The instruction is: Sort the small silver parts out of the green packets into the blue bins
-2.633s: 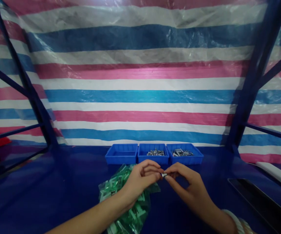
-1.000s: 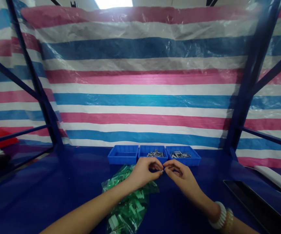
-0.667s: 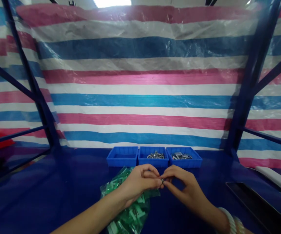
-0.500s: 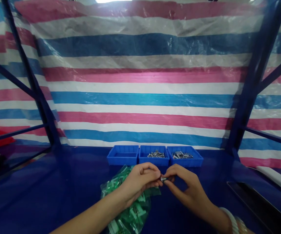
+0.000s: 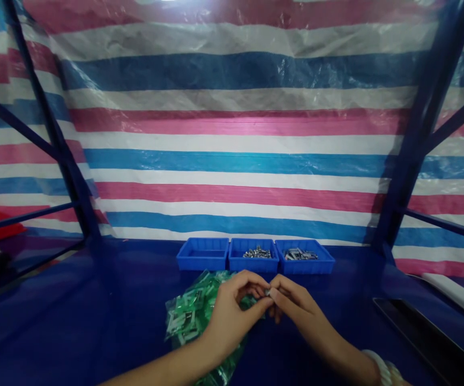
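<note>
A small part (image 5: pixel 268 292), its shape unclear at this size, is pinched by the left hand (image 5: pixel 232 308) and right hand (image 5: pixel 298 306), before the middle tray (image 5: pixel 253 265). It should be held square, with light pressure.

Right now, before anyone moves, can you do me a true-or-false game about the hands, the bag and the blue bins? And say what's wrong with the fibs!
1. Three blue bins stand side by side. True.
2. The blue bins hold pink balls. False: silvery metal pieces lie in the middle one, and more in the right one.
3. The left hand and right hand meet at a small piece. True.
4. Something white is round the left wrist. False: the white bracelet is round the right wrist.
5. From here, the left hand hides part of the plastic bag of green things. True.
</note>
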Tool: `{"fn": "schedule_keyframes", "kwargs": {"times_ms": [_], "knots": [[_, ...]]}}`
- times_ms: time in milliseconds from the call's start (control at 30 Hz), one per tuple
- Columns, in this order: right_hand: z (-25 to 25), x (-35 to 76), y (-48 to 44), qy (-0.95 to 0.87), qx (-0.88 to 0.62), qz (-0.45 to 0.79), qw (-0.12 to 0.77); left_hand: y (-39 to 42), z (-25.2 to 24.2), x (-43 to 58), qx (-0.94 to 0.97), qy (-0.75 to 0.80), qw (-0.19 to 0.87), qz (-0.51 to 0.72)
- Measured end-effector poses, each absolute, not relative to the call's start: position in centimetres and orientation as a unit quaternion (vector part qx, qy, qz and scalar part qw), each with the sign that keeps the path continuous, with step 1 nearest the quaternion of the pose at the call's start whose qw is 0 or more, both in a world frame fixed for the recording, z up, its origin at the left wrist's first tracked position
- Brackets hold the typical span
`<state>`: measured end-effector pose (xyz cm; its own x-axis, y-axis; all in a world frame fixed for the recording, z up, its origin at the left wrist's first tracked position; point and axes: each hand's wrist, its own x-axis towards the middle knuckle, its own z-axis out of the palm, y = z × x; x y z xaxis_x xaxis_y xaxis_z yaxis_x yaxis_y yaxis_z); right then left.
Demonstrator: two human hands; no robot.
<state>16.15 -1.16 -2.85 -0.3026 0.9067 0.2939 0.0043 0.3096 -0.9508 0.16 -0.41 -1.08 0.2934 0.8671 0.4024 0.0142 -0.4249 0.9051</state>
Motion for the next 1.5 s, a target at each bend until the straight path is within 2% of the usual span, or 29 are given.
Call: {"fn": "schedule_keyframes", "kwargs": {"times_ms": [133,267,333,500,667,767,900,967,1067,1333,1500], "knots": [[-3.3,15.8,-0.9,-0.594,-0.317,0.567,0.474,-0.3,-0.8,-0.1,0.733,0.325,0.300,0.516],[-3.4,16.5,0.2,-0.580,-0.344,0.528,0.516,2.5,2.3,-0.1,0.792,0.314,0.145,0.503],[-3.7,17.2,1.0,-0.560,-0.369,0.508,0.540,5.0,4.1,0.5,0.837,0.329,0.062,0.434],[-4.1,18.8,3.0,-0.566,-0.412,0.429,0.571,10.0,4.7,1.5,0.886,0.339,0.028,0.316],[-3.7,19.4,3.0,-0.597,-0.423,0.372,0.571,9.7,3.0,-2.7,0.891,0.378,-0.017,0.251],[-3.5,18.9,1.8,-0.692,-0.410,0.297,0.514,8.2,2.0,-6.6,0.883,0.411,-0.034,0.225],[-2.5,17.7,0.4,-0.877,-0.308,0.186,0.319,6.9,0.1,-10.2,0.872,0.449,-0.031,0.192],[-1.5,16.8,0.3,-0.915,-0.278,0.182,0.229,6.8,-0.9,-10.8,0.871,0.456,-0.023,0.181],[-0.2,14.8,0.5,-0.923,-0.288,0.204,0.151,6.9,-1.8,-10.9,0.870,0.458,-0.015,0.183],[-0.9,9.9,-1.3,-0.922,-0.337,0.177,0.072,6.5,-1.6,-11.9,0.882,0.430,0.009,0.194],[-2.9,9.5,-2.0,-0.920,-0.362,0.069,0.131,6.3,-1.7,-12.2,0.884,0.420,0.027,0.205]]}}
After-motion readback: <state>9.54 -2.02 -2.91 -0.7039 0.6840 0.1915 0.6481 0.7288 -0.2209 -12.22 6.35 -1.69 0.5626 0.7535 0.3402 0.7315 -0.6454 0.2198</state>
